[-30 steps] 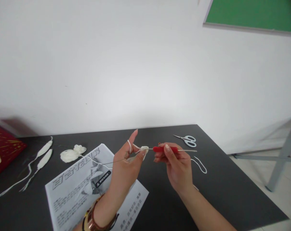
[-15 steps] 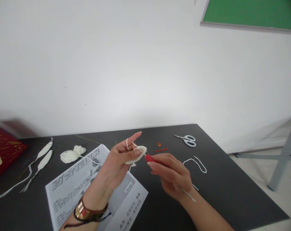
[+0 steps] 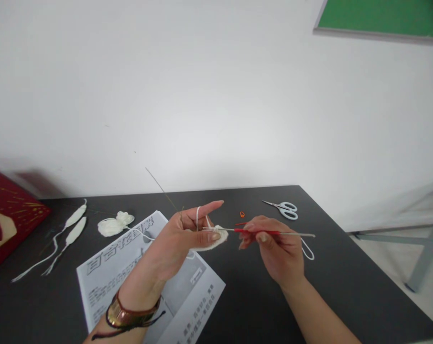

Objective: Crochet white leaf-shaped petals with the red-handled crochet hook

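My left hand [image 3: 188,229] pinches a small white crocheted piece [image 3: 212,240] between thumb and fingers, its index finger stretched out to the right. White yarn [image 3: 197,218] loops round that finger. A thin wire [image 3: 161,188] sticks up behind this hand toward the wall. My right hand [image 3: 279,248] is closed round the red grip of a crochet hook [image 3: 252,231], held level. The hook's metal tip reaches the upper edge of the crocheted piece; its other metal end points right. Whether the tip passes through a stitch is too small to tell.
Printed sheets [image 3: 112,272] lie under my left arm. A white yarn bundle [image 3: 114,224] and two white crocheted petals [image 3: 75,230] lie to the left, by a red box [image 3: 8,215]. Scissors [image 3: 284,209], an orange stitch marker [image 3: 242,214] and a yarn strand [image 3: 308,249] are at right.
My right hand has turned, bringing the crochet hook from pointing away to level and sideways. The wire behind my left hand now stands up clearly. The view has shifted slightly.
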A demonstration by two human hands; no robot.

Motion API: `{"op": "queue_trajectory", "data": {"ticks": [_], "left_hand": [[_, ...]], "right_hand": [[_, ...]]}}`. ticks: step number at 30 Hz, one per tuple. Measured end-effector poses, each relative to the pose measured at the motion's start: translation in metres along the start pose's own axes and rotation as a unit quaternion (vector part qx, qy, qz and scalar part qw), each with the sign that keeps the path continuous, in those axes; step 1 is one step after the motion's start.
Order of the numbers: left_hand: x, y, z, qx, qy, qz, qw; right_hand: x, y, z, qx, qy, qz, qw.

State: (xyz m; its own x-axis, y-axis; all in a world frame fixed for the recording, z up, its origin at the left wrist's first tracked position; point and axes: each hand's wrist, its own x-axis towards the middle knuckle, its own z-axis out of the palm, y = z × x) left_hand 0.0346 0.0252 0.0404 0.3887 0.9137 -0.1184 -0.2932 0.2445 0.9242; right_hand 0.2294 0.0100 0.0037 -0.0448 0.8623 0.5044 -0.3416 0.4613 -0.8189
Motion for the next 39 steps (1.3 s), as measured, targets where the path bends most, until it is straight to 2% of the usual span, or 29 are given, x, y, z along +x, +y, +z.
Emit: {"op": "queue_trajectory", "data": {"ticks": [6,14,22,39], "left_hand": [[-0.002,0.004,-0.002,0.026,-0.016,-0.017,0.999],[-0.003,0.005,-0.003,0.032,-0.063,-0.068,0.995],[0.001,0.001,-0.011,0.037,-0.141,-0.116,0.982],[0.005,-0.003,-0.013,0.046,-0.19,-0.134,0.972]], "right_hand": [[0.004,-0.005,-0.008,0.012,0.01,0.001,1.0],[0.007,-0.013,-0.016,0.009,-0.043,-0.006,0.999],[0.01,-0.018,-0.02,0.011,-0.088,-0.019,0.996],[0.009,-0.03,-0.027,-0.044,-0.141,-0.03,0.989]]}}
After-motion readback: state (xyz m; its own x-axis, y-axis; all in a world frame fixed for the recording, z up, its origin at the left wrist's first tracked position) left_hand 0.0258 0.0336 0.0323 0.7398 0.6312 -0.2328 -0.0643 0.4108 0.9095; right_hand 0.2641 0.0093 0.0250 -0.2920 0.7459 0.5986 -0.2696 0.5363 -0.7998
